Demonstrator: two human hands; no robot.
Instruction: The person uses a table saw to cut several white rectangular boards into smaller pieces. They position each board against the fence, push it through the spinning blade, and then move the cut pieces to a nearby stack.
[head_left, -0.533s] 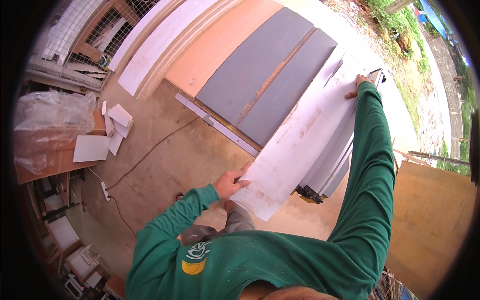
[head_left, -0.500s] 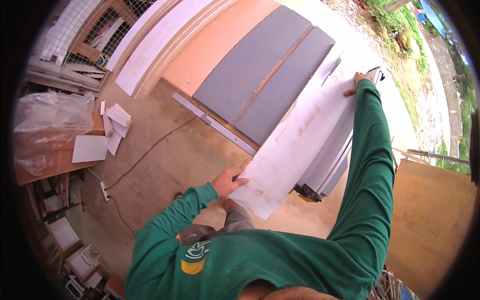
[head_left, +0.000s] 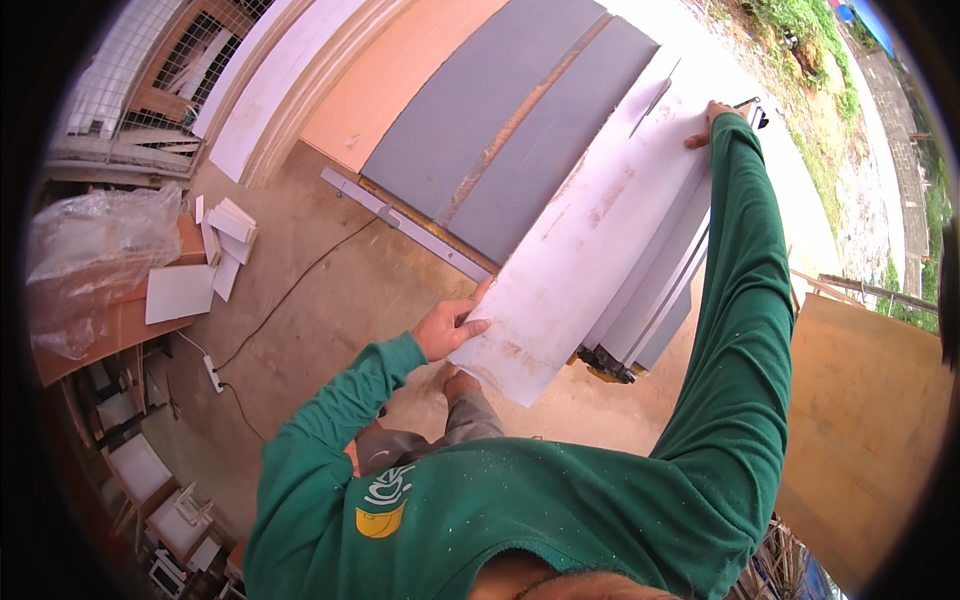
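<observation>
A long white board with brownish scuffs lies across a grey table saw. A thin dark blade-like piece stands up at the board's far part. My left hand grips the board's near left edge, thumb on top and fingers partly hidden beneath. My right arm stretches far forward. At the board's far right edge, my right hand is curled, with its thumb on the white surface; the other fingers are partly hidden. Beside the board's right edge runs a long metal fence.
A metal rail edges the saw's near side. Left, plastic sheeting and white offcuts lie on a brown bench. A cable with a power strip crosses the floor. A brown panel stands at right.
The board has slid slightly forward along the fence, and more of the blade-like piece shows. Both hands keep their places on it. The whole view has shifted a little.
</observation>
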